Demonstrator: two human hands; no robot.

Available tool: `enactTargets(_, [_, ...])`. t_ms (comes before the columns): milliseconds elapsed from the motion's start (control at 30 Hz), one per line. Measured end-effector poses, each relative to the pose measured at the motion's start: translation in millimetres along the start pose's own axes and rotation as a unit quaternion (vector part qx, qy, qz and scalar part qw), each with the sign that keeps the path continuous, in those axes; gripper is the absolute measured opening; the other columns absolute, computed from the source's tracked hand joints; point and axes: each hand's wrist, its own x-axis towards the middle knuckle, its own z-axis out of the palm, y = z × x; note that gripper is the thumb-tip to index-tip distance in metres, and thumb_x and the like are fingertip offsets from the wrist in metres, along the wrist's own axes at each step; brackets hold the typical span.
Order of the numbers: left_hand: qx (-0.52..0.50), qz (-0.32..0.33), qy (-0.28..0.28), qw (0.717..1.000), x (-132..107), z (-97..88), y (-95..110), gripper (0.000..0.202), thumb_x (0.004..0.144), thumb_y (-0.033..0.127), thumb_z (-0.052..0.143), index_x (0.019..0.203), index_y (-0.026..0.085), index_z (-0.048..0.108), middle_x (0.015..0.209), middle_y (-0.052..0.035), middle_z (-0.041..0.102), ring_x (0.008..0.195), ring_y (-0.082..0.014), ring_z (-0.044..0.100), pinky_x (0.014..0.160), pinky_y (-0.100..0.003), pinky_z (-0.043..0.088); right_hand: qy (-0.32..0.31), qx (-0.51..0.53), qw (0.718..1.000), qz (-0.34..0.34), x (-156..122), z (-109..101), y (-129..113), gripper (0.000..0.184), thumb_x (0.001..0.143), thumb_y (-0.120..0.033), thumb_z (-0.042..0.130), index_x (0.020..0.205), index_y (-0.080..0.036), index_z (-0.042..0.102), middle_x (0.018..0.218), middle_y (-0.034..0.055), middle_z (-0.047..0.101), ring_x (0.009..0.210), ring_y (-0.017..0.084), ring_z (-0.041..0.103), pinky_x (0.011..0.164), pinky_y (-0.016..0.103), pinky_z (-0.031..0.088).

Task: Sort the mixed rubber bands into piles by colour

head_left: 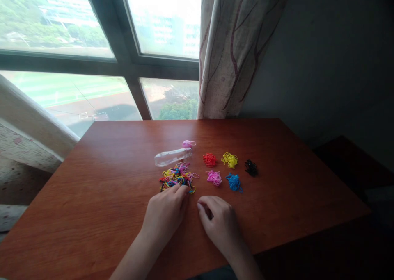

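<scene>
A: Nearest the camera, two bare forearms (137, 253) are stretching over the wooden table (92, 214). What are their hands doing?

B: The left hand (166, 210) is bending over the near edge of the mixed pile of bands (177, 175). Its fingertips are partly hiding, so nobody can tell whether they are pinching a band. The right hand (218, 216) is resting right of the pile and nearer the person, fingers curling, thumb close to the forefinger; whether the tips are meeting on anything, one cannot tell.

A: What else is lying around that pile?

B: To its right, red (209, 160), yellow (230, 160), pink (214, 177), blue (234, 182) and black clusters (251, 167) are sitting apart, the black one farthest out. Just beyond the pile, a clear container (172, 157) is lying on its side, a pink cap (186, 144) sitting behind its right end.

A: How is picking going best?

B: Probably by easing one loose band out from the rim, so neighbours aren't dragging along.

A: And which way is the pile pointing?

B: No single way: bands are lying at every angle, no clear long axis showing, though one pink loop (195, 175) is poking out rightward
</scene>
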Motion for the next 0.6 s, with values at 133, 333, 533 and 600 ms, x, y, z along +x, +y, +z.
enactTargets(133, [-0.007,-0.005,-0.013,1.0,0.3,-1.4,0.0,0.02,0.097,0.025,0.046,0.096,0.025,0.066,0.092,-0.0014,0.074,0.076,-0.0214,0.07,0.058,-0.028,0.04,-0.002,0.0,1.0,0.001,-0.2,-0.1,-0.3,0.015,0.092,-0.014,0.052,0.083,-0.022,0.062,0.075,0.0001,0.065,0.07,0.016,0.059,0.066,0.025,0.037])
enactTargets(333, [-0.045,-0.011,-0.001,0.999,1.6,-5.8,-1.1,0.016,0.095,0.022,0.049,0.096,0.025,0.065,0.095,-0.0007,0.074,0.08,-0.0209,0.071,0.062,-0.027,0.042,-0.013,-0.001,1.0,-0.001,-0.9,0.5,-1.1,0.014,0.091,-0.014,0.052,0.083,-0.022,0.06,0.076,-0.0004,0.064,0.072,0.016,0.059,0.067,0.025,0.035])
enactTargets(533, [-0.109,0.061,-0.019,0.992,29.2,-21.8,22.5,0.017,0.094,0.024,0.049,0.09,0.025,0.066,0.088,0.0012,0.073,0.076,-0.0174,0.069,0.062,-0.025,0.043,-0.026,-0.064,0.998,-0.012,-0.5,2.8,-3.0,0.012,0.085,-0.013,0.054,0.077,-0.021,0.059,0.074,0.0007,0.065,0.071,0.016,0.059,0.062,0.025,0.031])
enactTargets(600, [-0.12,0.097,-0.036,0.987,45.5,-29.2,37.1,0.018,0.093,0.022,0.048,0.093,0.025,0.066,0.089,0.0004,0.073,0.078,-0.0168,0.069,0.064,-0.024,0.045,-0.037,-0.086,0.996,-0.004,-0.5,3.1,-3.6,0.01,0.082,-0.012,0.057,0.079,-0.02,0.061,0.075,0.0012,0.066,0.07,0.016,0.061,0.06,0.026,0.03])
